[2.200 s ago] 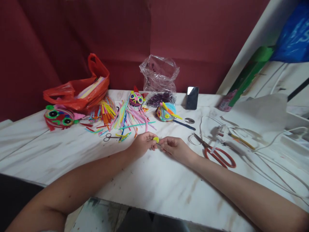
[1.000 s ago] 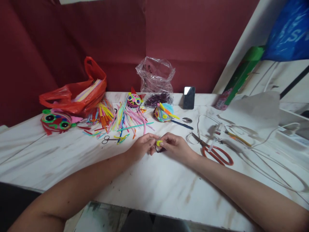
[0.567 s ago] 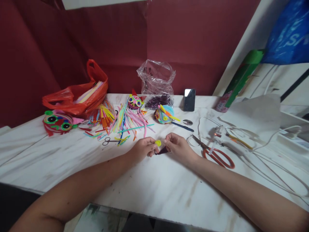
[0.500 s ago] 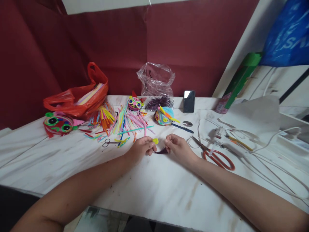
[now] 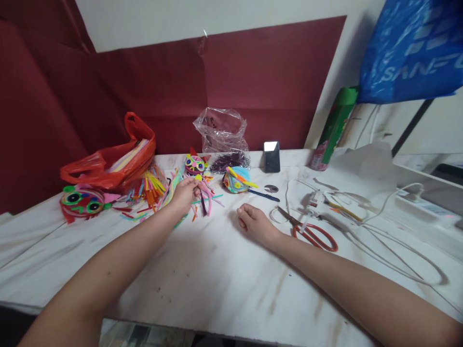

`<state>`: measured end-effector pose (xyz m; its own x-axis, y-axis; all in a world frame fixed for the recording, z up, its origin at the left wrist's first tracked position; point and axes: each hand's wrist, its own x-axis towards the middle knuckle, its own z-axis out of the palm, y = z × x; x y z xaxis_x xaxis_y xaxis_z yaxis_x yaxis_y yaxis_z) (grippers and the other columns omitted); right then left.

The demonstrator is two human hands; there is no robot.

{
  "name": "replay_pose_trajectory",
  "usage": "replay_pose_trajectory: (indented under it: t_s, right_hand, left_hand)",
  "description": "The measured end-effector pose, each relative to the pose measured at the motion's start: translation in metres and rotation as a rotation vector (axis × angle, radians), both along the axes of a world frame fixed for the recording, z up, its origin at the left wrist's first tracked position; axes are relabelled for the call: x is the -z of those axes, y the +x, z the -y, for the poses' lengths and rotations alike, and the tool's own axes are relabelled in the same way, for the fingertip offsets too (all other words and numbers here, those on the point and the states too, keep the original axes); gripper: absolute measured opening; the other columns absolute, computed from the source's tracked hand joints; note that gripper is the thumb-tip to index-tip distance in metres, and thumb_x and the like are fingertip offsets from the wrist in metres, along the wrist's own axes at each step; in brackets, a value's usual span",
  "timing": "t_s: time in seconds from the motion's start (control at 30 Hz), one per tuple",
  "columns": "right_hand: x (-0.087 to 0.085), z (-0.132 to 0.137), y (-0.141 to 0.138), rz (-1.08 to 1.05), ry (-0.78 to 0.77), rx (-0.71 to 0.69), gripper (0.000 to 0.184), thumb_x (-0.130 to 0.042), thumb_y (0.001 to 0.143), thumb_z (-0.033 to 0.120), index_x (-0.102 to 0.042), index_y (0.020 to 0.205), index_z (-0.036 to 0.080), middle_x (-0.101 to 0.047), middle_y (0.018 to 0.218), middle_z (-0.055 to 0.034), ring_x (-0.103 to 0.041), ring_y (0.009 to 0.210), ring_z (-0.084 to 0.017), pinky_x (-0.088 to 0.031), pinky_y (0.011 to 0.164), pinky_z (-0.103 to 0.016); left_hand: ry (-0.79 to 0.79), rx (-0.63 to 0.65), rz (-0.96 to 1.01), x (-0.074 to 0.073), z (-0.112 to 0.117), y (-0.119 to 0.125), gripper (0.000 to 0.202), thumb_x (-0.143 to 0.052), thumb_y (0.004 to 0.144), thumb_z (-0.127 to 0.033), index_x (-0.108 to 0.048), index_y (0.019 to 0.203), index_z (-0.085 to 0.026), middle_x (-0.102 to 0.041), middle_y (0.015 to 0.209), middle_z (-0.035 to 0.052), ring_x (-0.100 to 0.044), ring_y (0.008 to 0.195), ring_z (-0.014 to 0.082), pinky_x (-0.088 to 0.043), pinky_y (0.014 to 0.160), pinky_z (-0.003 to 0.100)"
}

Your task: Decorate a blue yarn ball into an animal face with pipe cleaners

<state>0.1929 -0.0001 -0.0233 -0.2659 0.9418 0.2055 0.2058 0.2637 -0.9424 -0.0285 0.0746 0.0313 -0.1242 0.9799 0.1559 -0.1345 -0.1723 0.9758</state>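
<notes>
My left hand point(image 5: 185, 196) is over the pile of pipe cleaners, its fingers pinched on a small coiled yellow pipe cleaner point(image 5: 198, 178). A dark purple strand point(image 5: 203, 205) hangs below those fingers. Just behind is a small round fuzzy animal face point(image 5: 195, 164) with big eyes. My right hand point(image 5: 253, 221) rests on the table with curled fingers and nothing visible in them. Red-handled scissors point(image 5: 307, 233) lie to its right. A colourful round piece with a light-blue back point(image 5: 237, 180) sits beyond it, beside a dark blue stick point(image 5: 264, 195).
At left are a red plastic bag point(image 5: 108, 166) and a larger green-eyed fuzzy face point(image 5: 82, 201). Along the back stand a clear bag point(image 5: 222, 130), a phone point(image 5: 271, 157) and a green spray can point(image 5: 334, 127). Cables and a glue gun point(image 5: 340, 221) spread at right.
My left hand has moved left and away from me with the yellow coil, and the dark purple strand now hangs there. My right hand has separated from it, fingers curled. The view has shifted.
</notes>
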Motion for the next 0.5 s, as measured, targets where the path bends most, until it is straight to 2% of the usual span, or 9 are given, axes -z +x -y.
replay_pose_trajectory:
  t_s: [0.1,0.17,0.23,0.3,0.4,0.5]
  right_hand:
    - [0.006,-0.002,-0.002,-0.018,0.003,-0.052,0.031,-0.046,0.089,0.047,-0.044,0.071,0.022,-0.048,0.058,0.0047,-0.043,0.054,-0.011,-0.036,0.055,-0.025]
    - [0.008,-0.003,-0.004,-0.003,-0.022,-0.109,0.031,-0.043,0.091,0.045,-0.045,0.071,0.021,-0.050,0.059,0.0040,-0.044,0.054,-0.011,-0.036,0.056,-0.025]
    - [0.008,-0.003,-0.005,0.041,-0.014,-0.124,0.031,-0.040,0.092,0.041,-0.045,0.069,0.021,-0.050,0.059,0.0035,-0.043,0.054,-0.011,-0.036,0.056,-0.025]
    - [0.007,-0.004,-0.006,0.080,0.011,-0.096,0.028,-0.041,0.092,0.035,-0.044,0.068,0.021,-0.050,0.059,0.0038,-0.042,0.054,-0.011,-0.035,0.056,-0.024]
    - [0.003,-0.003,-0.007,0.107,0.013,-0.065,0.025,-0.044,0.090,0.026,-0.042,0.065,0.021,-0.048,0.057,0.0050,-0.040,0.053,-0.010,-0.034,0.056,-0.024]
    - [-0.001,-0.001,-0.007,0.115,-0.012,-0.079,0.024,-0.046,0.088,0.022,-0.042,0.065,0.021,-0.045,0.055,0.0060,-0.038,0.052,-0.010,-0.032,0.054,-0.023]
  left_hand:
    - [-0.002,-0.073,-0.080,0.003,-0.036,-0.005,0.018,-0.064,0.071,-0.023,-0.049,0.064,-0.016,-0.051,0.052,-0.0039,-0.039,0.039,0.0052,-0.030,0.040,0.017]
    - [0.013,-0.136,-0.154,0.008,-0.055,-0.006,0.017,-0.064,0.070,-0.024,-0.050,0.064,-0.017,-0.052,0.054,-0.0029,-0.042,0.041,0.0071,-0.032,0.041,0.018]
    - [0.055,-0.193,-0.241,0.013,-0.068,-0.005,0.015,-0.067,0.067,-0.022,-0.054,0.070,-0.016,-0.058,0.063,0.0000,-0.053,0.052,0.0111,-0.040,0.049,0.021]
    - [0.118,-0.211,-0.332,0.014,-0.077,0.000,0.025,-0.072,0.062,-0.020,-0.059,0.083,-0.016,-0.066,0.081,0.0044,-0.062,0.075,0.0172,-0.048,0.064,0.026]
    - [0.216,-0.142,-0.452,0.005,-0.083,0.017,0.052,-0.079,0.051,-0.016,-0.062,0.101,-0.018,-0.065,0.113,0.0086,-0.058,0.108,0.0244,-0.045,0.093,0.036]
    - [0.466,0.060,-0.726,-0.011,-0.087,0.040,0.077,-0.083,0.043,-0.014,-0.061,0.116,-0.021,-0.053,0.138,0.0077,-0.042,0.132,0.0276,-0.026,0.113,0.040]
